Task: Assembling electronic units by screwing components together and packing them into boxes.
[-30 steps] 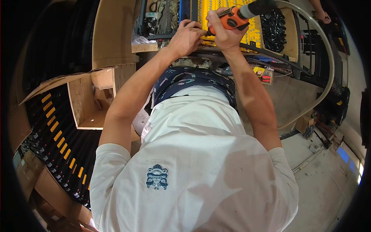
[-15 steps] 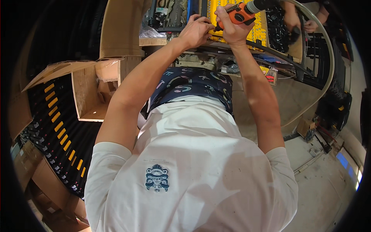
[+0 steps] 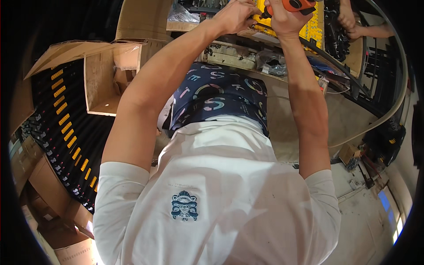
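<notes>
My right hand is wrapped around an orange power screwdriver at the top edge of the picture. Its dark tip points left, toward my left hand. The fingers of that hand are bent and drawn together close to the tip, over the near edge of some yellow parts. Whatever they pinch, if anything, is too small to make out. The yellow parts lie in rows on the bench, with small metal-looking dots on them. The tool's upper end is cut off by the frame.
Another person's hands are at a heap of black parts on the right. A pale hose curves down the right side. Left of me stand an open wooden box, cardboard flaps and a stack of black bars with yellow pieces.
The view has shifted, so the bench and both my hands sit higher in the picture. My right hand still grips the screwdriver. The other person's hands have come together over the black parts.
</notes>
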Demonstrator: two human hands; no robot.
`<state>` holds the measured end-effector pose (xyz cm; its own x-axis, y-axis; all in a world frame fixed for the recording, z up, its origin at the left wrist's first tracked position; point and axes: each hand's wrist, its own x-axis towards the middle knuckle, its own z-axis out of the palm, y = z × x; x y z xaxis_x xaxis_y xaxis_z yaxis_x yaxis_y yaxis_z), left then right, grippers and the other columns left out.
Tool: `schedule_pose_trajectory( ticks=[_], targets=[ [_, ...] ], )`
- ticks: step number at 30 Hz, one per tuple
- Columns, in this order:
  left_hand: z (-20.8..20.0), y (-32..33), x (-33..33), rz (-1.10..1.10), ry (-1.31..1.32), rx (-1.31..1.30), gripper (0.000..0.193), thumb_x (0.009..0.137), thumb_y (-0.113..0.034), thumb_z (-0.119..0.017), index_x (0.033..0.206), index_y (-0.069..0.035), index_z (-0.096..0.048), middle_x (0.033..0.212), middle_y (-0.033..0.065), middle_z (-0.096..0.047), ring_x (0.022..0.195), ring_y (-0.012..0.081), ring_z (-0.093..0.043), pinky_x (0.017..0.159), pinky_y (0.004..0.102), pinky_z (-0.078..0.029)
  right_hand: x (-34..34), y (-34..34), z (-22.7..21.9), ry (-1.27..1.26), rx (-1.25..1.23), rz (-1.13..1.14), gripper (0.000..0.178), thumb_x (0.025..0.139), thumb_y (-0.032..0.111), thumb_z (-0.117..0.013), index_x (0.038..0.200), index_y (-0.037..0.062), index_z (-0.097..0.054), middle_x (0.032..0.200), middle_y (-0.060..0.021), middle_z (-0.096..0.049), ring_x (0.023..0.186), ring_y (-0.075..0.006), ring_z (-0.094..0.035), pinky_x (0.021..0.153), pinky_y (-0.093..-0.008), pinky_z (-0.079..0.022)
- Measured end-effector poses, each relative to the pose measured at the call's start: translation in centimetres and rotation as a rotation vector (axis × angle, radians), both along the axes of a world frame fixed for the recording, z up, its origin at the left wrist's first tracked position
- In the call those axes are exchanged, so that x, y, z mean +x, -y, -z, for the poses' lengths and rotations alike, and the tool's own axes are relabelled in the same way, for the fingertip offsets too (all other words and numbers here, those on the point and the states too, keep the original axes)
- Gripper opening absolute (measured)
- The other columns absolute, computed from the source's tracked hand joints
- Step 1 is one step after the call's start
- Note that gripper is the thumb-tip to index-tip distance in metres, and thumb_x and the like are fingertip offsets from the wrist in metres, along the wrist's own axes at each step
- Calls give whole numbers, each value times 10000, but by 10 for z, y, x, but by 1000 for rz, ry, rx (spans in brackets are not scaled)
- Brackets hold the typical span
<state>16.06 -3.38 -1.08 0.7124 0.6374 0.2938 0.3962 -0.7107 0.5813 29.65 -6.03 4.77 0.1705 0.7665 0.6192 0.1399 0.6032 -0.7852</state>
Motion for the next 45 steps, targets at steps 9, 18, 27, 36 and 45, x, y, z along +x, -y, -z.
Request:
schedule_pose_trajectory(
  ticks=[9,18,27,36,45],
  targets=[
    [1,13,3,-60,31,20,212,713,-84,-629,907,-1,-651,880,159,-643,980,329,-550,899,453,-393,6,1,7,-55,-55,-12,144,833,81,-681,815,58,-540,653,-11,-569,546,-100,-526,511,-276,-428],
    [30,16,-18,-184,229,12,342,741,-82,-637,1081,-46,-635,1053,174,-616,1077,309,-539,996,443,-366,37,20,-25,-86,-16,-22,60,873,42,-600,869,-16,-584,756,-95,-645,658,-157,-620,652,-274,-511],
    [-68,-116,-179,-1061,286,8,361,750,-63,-604,1110,-35,-589,1073,183,-594,953,325,-600,888,409,-481,53,150,34,-642,-767,237,262,832,-15,-646,1059,65,-544,943,-84,-632,776,-153,-606,676,-280,-516],
    [20,-304,-370,-1422,-253,-490,437,816,-272,-633,1190,-60,-551,1194,193,-567,1094,339,-550,941,460,-460,24,159,72,-947,-841,651,109,895,120,-622,970,83,-552,857,-65,-612,677,-121,-539,615,-252,-463],
    [56,-479,-395,-1133,1243,-1238,309,887,-305,-596,1144,-133,-578,1164,78,-591,911,221,-609,752,441,-546,-48,109,49,-728,-895,942,149,848,141,-686,914,76,-569,814,-67,-635,636,-137,-541,546,-272,-454]
  ],
)
